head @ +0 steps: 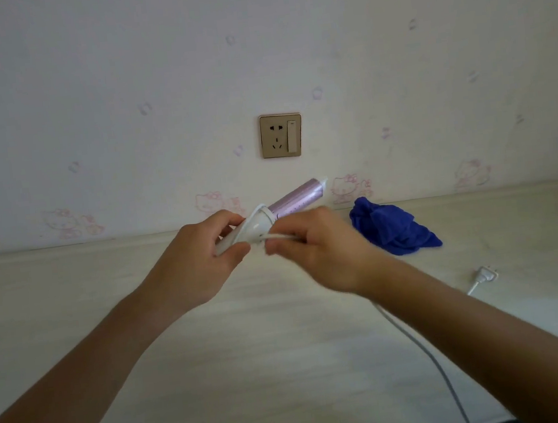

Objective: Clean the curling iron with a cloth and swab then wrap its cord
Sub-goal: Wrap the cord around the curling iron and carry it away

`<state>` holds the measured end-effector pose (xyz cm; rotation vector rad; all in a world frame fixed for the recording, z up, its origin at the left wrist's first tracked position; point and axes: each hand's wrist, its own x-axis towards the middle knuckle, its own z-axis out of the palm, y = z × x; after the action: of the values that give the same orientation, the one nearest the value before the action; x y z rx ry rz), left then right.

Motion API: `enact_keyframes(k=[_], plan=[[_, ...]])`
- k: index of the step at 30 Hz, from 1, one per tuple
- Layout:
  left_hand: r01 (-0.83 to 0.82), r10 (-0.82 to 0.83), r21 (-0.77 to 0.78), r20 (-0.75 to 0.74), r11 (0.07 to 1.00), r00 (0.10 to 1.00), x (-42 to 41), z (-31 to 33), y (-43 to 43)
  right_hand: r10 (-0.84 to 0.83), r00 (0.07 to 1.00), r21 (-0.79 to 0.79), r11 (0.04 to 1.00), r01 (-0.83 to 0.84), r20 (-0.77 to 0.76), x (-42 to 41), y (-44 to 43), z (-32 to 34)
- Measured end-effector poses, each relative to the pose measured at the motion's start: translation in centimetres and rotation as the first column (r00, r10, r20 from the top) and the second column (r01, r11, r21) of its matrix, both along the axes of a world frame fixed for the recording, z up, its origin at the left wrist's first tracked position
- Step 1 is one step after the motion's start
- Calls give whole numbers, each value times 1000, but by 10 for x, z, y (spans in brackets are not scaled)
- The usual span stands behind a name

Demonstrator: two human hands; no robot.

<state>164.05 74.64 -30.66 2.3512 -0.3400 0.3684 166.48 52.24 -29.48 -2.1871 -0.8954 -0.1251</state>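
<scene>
1. The left hand (203, 253) is gripping the curling iron (298, 197) by its white handle, fingers curled round it, above the tabletop (106, 281).
2. The right hand (323, 251) is pinching the cord (419, 344) just beside the handle; one loop is lying round the handle.
3. The cloth (389, 229) is lying near the tabletop's back edge, and the plug (484, 276) toward its right edge.

Right: cloth (393, 228), plug (485, 275), trailing cord (419, 344).

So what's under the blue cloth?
The crumpled blue cloth lies on the pale table, which shows all around it. Whatever is beneath it is covered, so I cannot tell.
</scene>
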Motion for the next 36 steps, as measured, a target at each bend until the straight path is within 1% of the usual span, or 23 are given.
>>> enact_keyframes(k=[2, 3, 6, 8, 11, 13, 15, 17, 18, 19, 22, 25, 27, 28, 30, 32, 34, 36], plan=[[19, -17, 27, -53, 999, 998, -3, -2, 8, -74, 996, 109, 991, 80, -59, 16, -12, 6], [37, -34, 32, -80, 999, 996, -6, -3, 12, -99, 992, 137, 985, 109, -78, 23, -18, 9], [103, -99, 23, -145, 994, 985, -12, -1, 24, -115, 990, 98, 988, 123, -84, 38, -28, 12], [168, -172, -34, -182, 985, 968, -14, 0, 31, -98, 988, 109, 988, 112, -122, 45, -31, 14], [264, -304, -197, -212, 944, 929, -21, 2, 40, -86, 979, 158, 981, 116, -182, 52, -39, 16], [321, -369, -249, -178, 914, 912, -25, 2, 44, -101, 970, 182, 973, 143, -223, 60, -43, 13], [353, -404, -323, -107, 878, 908, -26, 1, 45, -150, 964, 151, 971, 186, -218, 63, -41, 5], [341, -385, -413, -26, 844, 922, -25, 2, 42, -206, 943, 87, 968, 236, -262, 56, -33, -7], [312, -340, -431, 13, 847, 940, -23, 2, 40, -180, 937, 58, 977, 206, -299, 47, -26, -13], [263, -272, -425, 40, 866, 961, -19, 2, 37, -133, 947, 33, 988, 149, -294, 37, -18, -18], [101, -80, -341, 74, 935, 994, -7, 1, 26, -8, 992, -40, 999, 3, -124, 13, 8, -24], [-9, 22, -166, 82, 986, 996, 4, -2, 22, 8, 1000, -59, 998, -9, -24, 9, 16, -16], [-49, 51, -52, 52, 997, 997, 5, -1, 29, -29, 1000, -2, 1000, 29, 6, 15, 9, -7], [-45, 45, 6, 30, 999, 999, 4, 1, 35, -42, 999, 53, 998, 42, 4, 18, 4, 0], [39, -36, 97, -36, 995, 999, -2, 4, 47, -58, 998, 145, 988, 57, 7, 27, -3, 13], [141, -129, 107, -111, 984, 985, -9, 8, 55, -72, 997, 161, 984, 72, -10, 42, -4, 21], [206, -195, 58, -153, 977, 969, -13, 12, 62, -43, 995, 153, 987, 56, -87, 55, -3, 24], [264, -272, -72, -176, 962, 946, -17, 15, 68, -3, 981, 216, 975, 45, -193, 65, -4, 20]])
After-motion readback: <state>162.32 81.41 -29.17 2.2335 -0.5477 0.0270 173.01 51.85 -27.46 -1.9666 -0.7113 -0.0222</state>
